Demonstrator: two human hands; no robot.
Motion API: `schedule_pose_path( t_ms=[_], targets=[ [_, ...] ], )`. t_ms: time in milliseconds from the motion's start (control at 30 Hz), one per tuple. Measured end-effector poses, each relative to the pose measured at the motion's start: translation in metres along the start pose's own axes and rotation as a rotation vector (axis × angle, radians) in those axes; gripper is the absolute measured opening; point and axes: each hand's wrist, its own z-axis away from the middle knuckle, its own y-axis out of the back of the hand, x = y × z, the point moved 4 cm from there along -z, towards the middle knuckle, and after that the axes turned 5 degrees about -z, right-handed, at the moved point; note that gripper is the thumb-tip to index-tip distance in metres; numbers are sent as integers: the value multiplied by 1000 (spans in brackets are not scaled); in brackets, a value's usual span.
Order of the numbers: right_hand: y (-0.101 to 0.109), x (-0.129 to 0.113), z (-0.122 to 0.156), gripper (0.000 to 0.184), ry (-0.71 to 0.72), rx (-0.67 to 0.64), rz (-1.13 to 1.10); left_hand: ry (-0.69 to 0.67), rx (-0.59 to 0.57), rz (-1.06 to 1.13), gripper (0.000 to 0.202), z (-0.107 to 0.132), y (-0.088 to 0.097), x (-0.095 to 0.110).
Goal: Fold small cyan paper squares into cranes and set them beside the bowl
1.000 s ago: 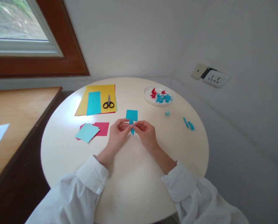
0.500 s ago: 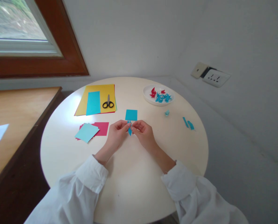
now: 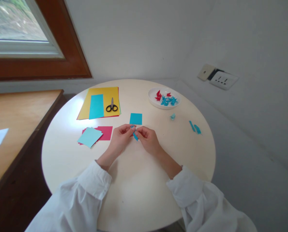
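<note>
Between my two hands is a small piece of folded blue paper (image 3: 135, 136), narrow and pointed at its lower end. My left hand (image 3: 121, 137) pinches it from the left with thumb and fingers. From the other side my right hand (image 3: 148, 138) grips it, fingers curled and thumb near its middle. Much of the fold is covered by the fingertips. Just beyond my hands a flat blue paper square (image 3: 136, 119) lies on the white round table (image 3: 139, 187).
Scissors (image 3: 112, 106) and a blue strip (image 3: 96, 106) rest on yellow sheets (image 3: 113, 92). Pale blue squares (image 3: 90, 137) overlap red paper (image 3: 107, 133) at left. A white plate (image 3: 151, 102) holds red and blue folded pieces; a crumpled scrap (image 3: 173, 116) and blue offcuts (image 3: 197, 129) lie nearer right.
The folded paper has tilted, its lower tip swinging slightly right. My right fingers have shifted a little closer in to the left hand. Everything else stays in place.
</note>
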Motion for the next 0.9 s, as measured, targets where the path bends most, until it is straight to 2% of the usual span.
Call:
schedule_pose_path(
  t_ms=[367,500,700,900],
  targets=[
    [-3,5,-1,18,-95,-31,-63,41,-25,103,20,1,-2,-1],
    [-2,6,-2,17,-90,-45,-38,70,-16,108,20,1,-1,-5],
    [-4,4,0,16,-81,-62,-24,43,6,89,23,1,1,-5],
    [-7,6,1,14,-145,-84,-99,134,42,205,28,1,0,-3]
  ],
)
